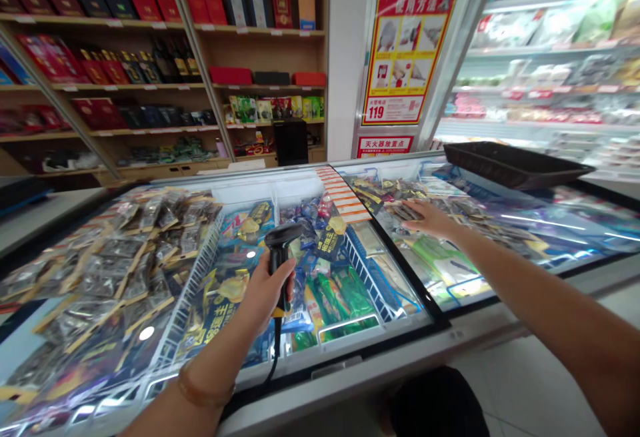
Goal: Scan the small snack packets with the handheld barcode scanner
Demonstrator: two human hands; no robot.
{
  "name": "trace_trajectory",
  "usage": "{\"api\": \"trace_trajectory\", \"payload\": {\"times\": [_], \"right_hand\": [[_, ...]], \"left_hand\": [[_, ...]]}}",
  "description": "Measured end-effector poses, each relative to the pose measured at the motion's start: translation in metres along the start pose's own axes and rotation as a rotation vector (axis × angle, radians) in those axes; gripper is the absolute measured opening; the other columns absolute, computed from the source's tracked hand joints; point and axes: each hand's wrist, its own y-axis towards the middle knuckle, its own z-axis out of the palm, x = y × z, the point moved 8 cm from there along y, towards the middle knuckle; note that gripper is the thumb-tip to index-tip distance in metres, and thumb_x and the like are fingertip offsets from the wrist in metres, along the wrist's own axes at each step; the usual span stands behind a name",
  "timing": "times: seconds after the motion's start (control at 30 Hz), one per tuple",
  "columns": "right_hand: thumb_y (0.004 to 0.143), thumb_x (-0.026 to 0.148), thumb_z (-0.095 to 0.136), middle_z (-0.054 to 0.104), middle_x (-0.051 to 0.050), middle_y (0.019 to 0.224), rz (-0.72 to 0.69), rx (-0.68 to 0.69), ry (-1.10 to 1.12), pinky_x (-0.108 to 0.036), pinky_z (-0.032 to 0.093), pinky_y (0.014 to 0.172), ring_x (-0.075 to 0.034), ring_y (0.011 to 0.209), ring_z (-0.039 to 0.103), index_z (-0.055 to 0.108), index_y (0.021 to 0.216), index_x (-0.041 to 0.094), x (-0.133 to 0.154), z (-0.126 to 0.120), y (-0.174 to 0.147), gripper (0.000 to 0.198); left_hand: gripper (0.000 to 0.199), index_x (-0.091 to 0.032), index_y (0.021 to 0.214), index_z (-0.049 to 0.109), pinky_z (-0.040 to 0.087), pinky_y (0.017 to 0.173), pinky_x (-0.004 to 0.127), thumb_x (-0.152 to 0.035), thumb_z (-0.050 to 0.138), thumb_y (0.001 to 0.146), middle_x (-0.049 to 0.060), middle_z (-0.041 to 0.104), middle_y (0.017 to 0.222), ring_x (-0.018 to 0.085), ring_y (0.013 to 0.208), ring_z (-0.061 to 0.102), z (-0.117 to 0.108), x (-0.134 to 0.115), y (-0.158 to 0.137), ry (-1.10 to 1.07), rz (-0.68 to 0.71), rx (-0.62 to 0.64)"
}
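Black scanner (281, 242) (corded) in left grip (267, 285); right grip (428, 217) over packets (400, 211).

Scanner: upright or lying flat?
Upright: the left hand grips the scanner with its head on top and cord hanging below.

Near the frame's centre, the left hand (266, 287) gripped a black scanner (281, 240); right of centre, the right hand (427, 217) reached over packets (385, 191).

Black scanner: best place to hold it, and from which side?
Probably the slim handle of the black scanner, from the wearer's near side, just below the head, as the left hand has it. The handle stands roughly upright, the wider head overhangs it, and the cable drops from the bottom, so stay above that.
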Motion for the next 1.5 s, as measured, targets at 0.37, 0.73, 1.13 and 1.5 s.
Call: {"api": "trace_trajectory", "payload": {"times": [0.37, 0.73, 1.13, 1.5], "right_hand": [[0.088, 0.026, 0.056, 0.049, -0.009, 0.153, -0.136, 0.159, -0.119, -0.051, 0.030, 0.121, -0.030, 0.147, 0.038, 0.065, 0.137, 0.023, 0.007, -0.026, -0.007, 0.050], [0.102, 0.037, 0.041, 0.065, -0.005, 0.138, -0.125, -0.091, -0.038, -0.047, 0.045, 0.109, -0.031, 0.129, 0.059, 0.057, 0.146, 0.027, 0.140, -0.062, -0.005, 0.048], [0.093, 0.062, 0.053, 0.075, -0.010, 0.105, -0.260, -0.007, 0.284, -0.035, 0.047, 0.089, -0.029, 0.108, 0.066, 0.075, 0.101, 0.023, 0.295, 0.026, 0.004, 0.046], [0.066, 0.039, 0.084, 0.069, -0.010, 0.113, -0.107, 0.130, 0.574, -0.039, 0.047, 0.094, -0.028, 0.111, 0.063, 0.064, 0.099, 0.018, 0.277, 0.063, 0.021, 0.044]], "left_hand": [[0.044, -0.021, 0.087, 0.050, 0.041, 0.042, 0.023, -0.049, 0.078, 0.068, -0.007, 0.055, 0.059, 0.009, 0.042, 0.049, -0.004, 0.001, 0.001, -0.032, 0.056, 0.016], [0.044, -0.021, 0.087, 0.049, 0.040, 0.041, 0.022, -0.047, 0.078, 0.067, -0.007, 0.055, 0.060, 0.008, 0.042, 0.048, -0.004, -0.007, -0.002, -0.072, 0.074, -0.009], [0.043, -0.022, 0.086, 0.048, 0.038, 0.041, 0.022, -0.046, 0.078, 0.068, -0.007, 0.053, 0.060, 0.008, 0.042, 0.047, -0.015, -0.009, -0.001, -0.119, 0.088, -0.041], [0.042, -0.022, 0.087, 0.048, 0.037, 0.041, 0.022, -0.047, 0.077, 0.070, -0.007, 0.054, 0.056, 0.009, 0.039, 0.047, -0.005, -0.007, -0.007, -0.040, 0.036, -0.003]]}}
